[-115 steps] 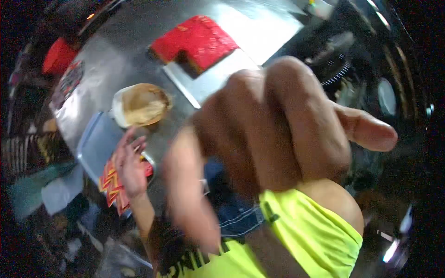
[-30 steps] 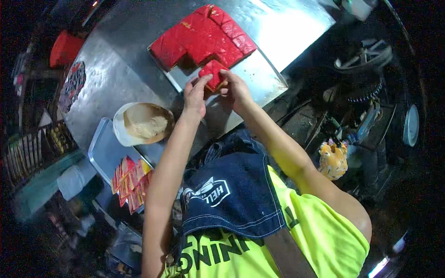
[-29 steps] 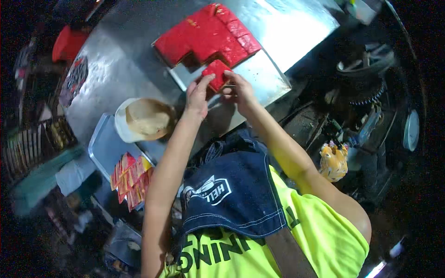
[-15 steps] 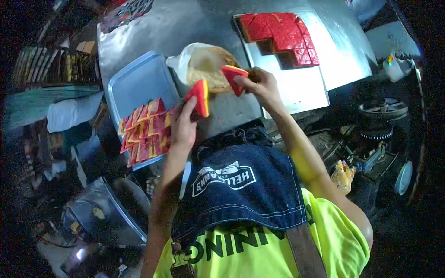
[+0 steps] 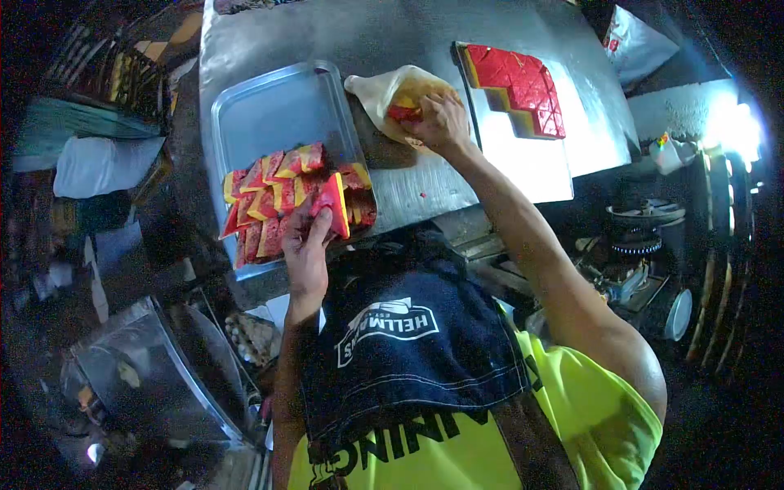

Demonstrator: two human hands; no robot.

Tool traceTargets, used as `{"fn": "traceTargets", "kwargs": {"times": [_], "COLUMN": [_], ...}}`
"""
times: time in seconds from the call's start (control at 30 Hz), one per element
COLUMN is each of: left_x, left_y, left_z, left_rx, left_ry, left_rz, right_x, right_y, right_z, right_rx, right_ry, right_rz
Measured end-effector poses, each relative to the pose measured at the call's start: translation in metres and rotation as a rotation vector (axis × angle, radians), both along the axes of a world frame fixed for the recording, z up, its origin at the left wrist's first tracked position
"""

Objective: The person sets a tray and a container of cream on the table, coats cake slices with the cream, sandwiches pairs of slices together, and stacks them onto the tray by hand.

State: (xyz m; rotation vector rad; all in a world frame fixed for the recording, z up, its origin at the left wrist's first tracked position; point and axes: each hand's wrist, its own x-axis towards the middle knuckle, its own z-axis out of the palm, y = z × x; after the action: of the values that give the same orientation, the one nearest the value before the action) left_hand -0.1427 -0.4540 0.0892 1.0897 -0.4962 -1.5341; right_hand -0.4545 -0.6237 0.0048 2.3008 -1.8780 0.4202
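Observation:
My left hand [image 5: 309, 237] grips a wedge of red-topped yellow cake [image 5: 333, 204] above the near end of a blue-grey tray [image 5: 278, 86]. Rows of cut cake wedges [image 5: 269, 184] with crumb-dusted red faces lie beneath it in that tray. My right hand [image 5: 441, 121] reaches into a white bowl [image 5: 382, 88] of tan crumbs, its fingers closed on another red cake wedge [image 5: 404, 113]. That piece is partly hidden by the fingers and the bowl. Right of the bowl, a block of red-topped cake [image 5: 518, 82], scored into pieces, sits on a flat metal sheet.
A metal table [image 5: 392, 33] carries the tray, bowl and sheet. At the right stand a burner [image 5: 637, 245] and a white plate [image 5: 678, 314]. A large metal container [image 5: 139, 351] is at lower left, and a white bag [image 5: 641, 45] hangs at upper right.
My right hand has lowered its wedge into the crumb bowl. My left hand has drawn back over the tray with its wedge. The view has shifted slightly.

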Motion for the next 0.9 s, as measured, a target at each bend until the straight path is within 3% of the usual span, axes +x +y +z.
{"fn": "traceTargets", "kwargs": {"times": [0.07, 0.13, 0.17, 0.23, 0.3, 0.37, 0.4, 0.43, 0.53, 0.7, 0.73, 0.77, 0.8, 0.9], "left_x": [0.001, 0.002, -0.003, -0.019, -0.039, -0.068, -0.078, -0.099, -0.154, -0.208, -0.211, -0.216, -0.222, -0.226], "left_y": [0.003, 0.006, 0.005, 0.001, -0.009, -0.022, -0.034, -0.044, -0.089, -0.165, -0.178, -0.177, -0.175, -0.176], "left_z": [-0.001, -0.006, -0.001, 0.013, 0.015, 0.027, 0.012, 0.031, 0.014, -0.030, -0.042, -0.033, -0.024, -0.028], "left_rx": [-0.030, -0.013, -0.025, -0.124, -0.185, -0.234, -0.244, -0.253, -0.461, -0.440, -0.416, -0.383, -0.183, -0.246], "left_ry": [-0.054, -0.103, -0.112, -0.361, -0.417, -0.659, -0.774, -0.847, -1.088, -1.495, -1.582, -1.665, -1.715, -1.784], "left_rz": [0.006, -0.024, -0.010, -0.018, -0.018, -0.057, -0.097, -0.140, -0.075, -0.188, -0.308, -0.429, -0.531, -0.516], "right_x": [0.003, 0.001, 0.002, -0.003, -0.023, -0.045, -0.061, -0.075, -0.113, -0.163, -0.168, -0.173, -0.178, -0.188], "right_y": [-0.004, -0.012, -0.010, 0.000, 0.010, 0.027, 0.035, 0.044, 0.074, 0.114, 0.120, 0.124, 0.128, 0.136], "right_z": [0.009, 0.016, 0.029, 0.058, 0.074, 0.097, 0.092, 0.093, 0.100, 0.088, 0.090, 0.090, 0.088, 0.090], "right_rx": [-0.043, 0.223, 0.211, 0.296, 0.255, 0.491, 0.487, 0.485, 0.656, 0.666, 0.679, 0.695, 0.692, 0.712], "right_ry": [0.020, -0.012, -0.019, -0.268, -0.319, -0.962, -1.100, -1.109, -1.437, -1.465, -1.453, -1.440, -1.472, -1.569], "right_rz": [0.037, -0.034, -0.020, -0.047, -0.035, 0.077, 0.042, 0.043, -0.068, -0.062, -0.099, -0.134, -0.132, -0.162]}}
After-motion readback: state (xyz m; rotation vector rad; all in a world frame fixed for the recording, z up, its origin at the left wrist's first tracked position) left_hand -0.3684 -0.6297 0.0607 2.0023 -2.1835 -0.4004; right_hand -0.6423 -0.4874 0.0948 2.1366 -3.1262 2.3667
